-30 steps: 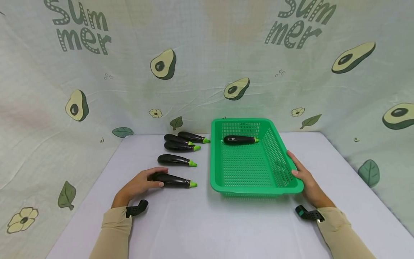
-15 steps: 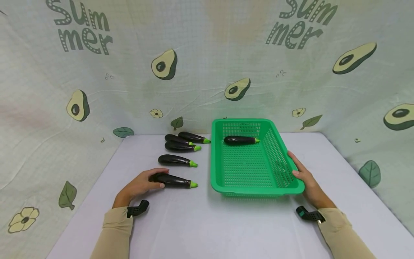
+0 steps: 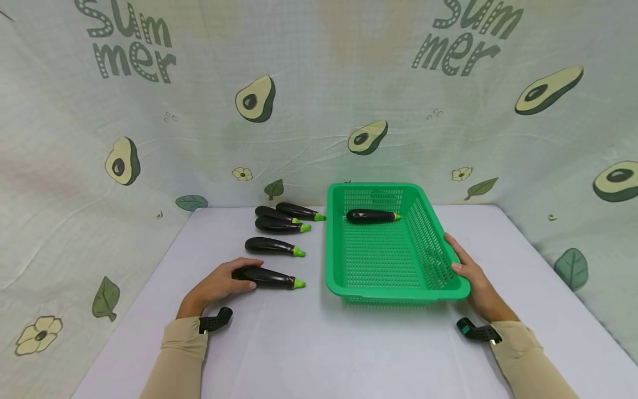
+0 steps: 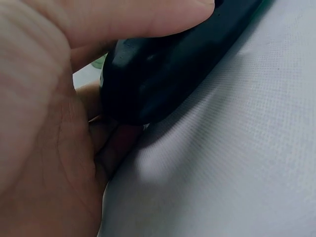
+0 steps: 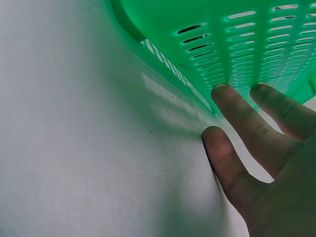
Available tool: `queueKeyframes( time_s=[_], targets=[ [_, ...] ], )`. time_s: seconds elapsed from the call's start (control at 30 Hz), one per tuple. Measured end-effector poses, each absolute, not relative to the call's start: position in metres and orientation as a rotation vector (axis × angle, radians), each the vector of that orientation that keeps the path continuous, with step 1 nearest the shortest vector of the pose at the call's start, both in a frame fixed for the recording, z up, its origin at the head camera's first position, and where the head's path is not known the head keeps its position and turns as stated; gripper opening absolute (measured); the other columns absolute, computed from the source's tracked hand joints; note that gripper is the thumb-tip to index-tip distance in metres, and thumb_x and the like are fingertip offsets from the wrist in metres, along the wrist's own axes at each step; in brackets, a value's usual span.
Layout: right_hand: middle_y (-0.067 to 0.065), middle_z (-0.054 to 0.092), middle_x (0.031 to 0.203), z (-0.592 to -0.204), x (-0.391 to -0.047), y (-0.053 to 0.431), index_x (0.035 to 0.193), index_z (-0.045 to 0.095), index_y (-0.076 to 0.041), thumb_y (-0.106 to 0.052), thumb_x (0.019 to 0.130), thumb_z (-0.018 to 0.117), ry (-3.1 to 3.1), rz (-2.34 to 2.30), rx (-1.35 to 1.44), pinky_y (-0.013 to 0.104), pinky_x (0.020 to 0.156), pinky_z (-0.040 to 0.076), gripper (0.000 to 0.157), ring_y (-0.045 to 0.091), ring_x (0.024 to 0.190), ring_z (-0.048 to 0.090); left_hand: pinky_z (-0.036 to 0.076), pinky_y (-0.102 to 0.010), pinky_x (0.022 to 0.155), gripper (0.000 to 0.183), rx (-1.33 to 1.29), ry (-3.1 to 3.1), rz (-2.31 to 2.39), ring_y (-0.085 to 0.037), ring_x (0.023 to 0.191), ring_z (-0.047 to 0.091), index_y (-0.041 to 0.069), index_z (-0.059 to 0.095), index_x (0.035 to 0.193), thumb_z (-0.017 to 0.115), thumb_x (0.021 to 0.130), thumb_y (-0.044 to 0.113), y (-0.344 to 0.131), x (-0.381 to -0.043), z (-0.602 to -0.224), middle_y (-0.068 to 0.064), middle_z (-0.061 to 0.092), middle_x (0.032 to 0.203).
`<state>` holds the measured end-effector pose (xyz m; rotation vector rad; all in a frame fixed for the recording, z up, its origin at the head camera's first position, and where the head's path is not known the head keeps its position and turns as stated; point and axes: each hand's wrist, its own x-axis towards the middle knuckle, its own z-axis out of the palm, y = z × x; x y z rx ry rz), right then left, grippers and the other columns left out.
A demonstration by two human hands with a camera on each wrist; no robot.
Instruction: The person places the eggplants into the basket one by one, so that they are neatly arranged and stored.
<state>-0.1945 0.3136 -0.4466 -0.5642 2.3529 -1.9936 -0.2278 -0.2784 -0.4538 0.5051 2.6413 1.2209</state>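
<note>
My left hand grips the rounded end of a dark eggplant that lies on the white cloth. In the left wrist view the thumb lies along one side of this eggplant, with fingers on its far side. Over at the right, my right hand holds the side of a green plastic basket, thumb at the rim. Seen from the right wrist, several fingertips sit under the rim by the slotted outer wall. One eggplant lies inside the basket near its far end.
Beyond the left hand lies another eggplant, its green stem pointing right. Farther back, several more eggplants are bunched together left of the basket. A printed cloth hangs behind the white table.
</note>
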Motion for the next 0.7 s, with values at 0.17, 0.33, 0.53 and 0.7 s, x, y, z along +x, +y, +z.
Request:
queueKeyframes(
  time_s=[0.17, 0.33, 0.53, 0.7],
  targets=[
    [0.001, 0.002, 0.167, -0.4462, -0.1935, 0.3153, 0.163, 0.012, -0.026, -0.022, 0.105, 0.034, 2.388, -1.99, -0.562, 0.011, 0.098, 0.023, 0.062, 0.004, 0.141, 0.014, 0.024, -0.062, 0.113, 0.057, 0.487, 2.64, 1.213, -0.036, 0.141, 0.036, 0.024, 0.06, 0.14, 0.079, 0.087, 0.034, -0.2763, -0.228, -0.4524, -0.008, 0.048, 0.15],
    [0.0, 0.002, 0.167, -0.4468, -0.1935, 0.3157, 0.163, 0.011, -0.027, -0.023, 0.105, 0.033, 2.402, -1.975, -0.558, 0.011, 0.099, 0.021, 0.062, 0.004, 0.142, 0.012, 0.025, -0.063, 0.112, 0.052, 0.47, 2.645, 1.222, -0.037, 0.139, 0.038, 0.024, 0.063, 0.137, 0.079, 0.087, 0.031, -0.2756, -0.227, -0.4504, -0.01, 0.049, 0.148],
    [0.0, 0.002, 0.168, -0.4482, -0.1953, 0.3156, 0.163, 0.012, -0.028, -0.022, 0.105, 0.034, 2.394, -1.979, -0.562, 0.013, 0.1, 0.019, 0.062, 0.004, 0.143, 0.01, 0.027, -0.063, 0.11, 0.051, 0.449, 2.646, 1.237, -0.037, 0.137, 0.04, 0.022, 0.063, 0.136, 0.079, 0.088, 0.028, -0.2763, -0.2264, -0.45, -0.011, 0.05, 0.146],
    [-0.001, 0.003, 0.167, -0.4492, -0.1967, 0.3154, 0.163, 0.012, -0.027, -0.022, 0.105, 0.034, 2.39, -1.98, -0.568, 0.01, 0.099, 0.022, 0.062, 0.005, 0.143, 0.012, 0.028, -0.063, 0.11, 0.05, 0.434, 2.646, 1.249, -0.037, 0.136, 0.041, 0.019, 0.063, 0.136, 0.078, 0.089, 0.026, -0.2766, -0.2258, -0.45, -0.014, 0.051, 0.146]
  ],
)
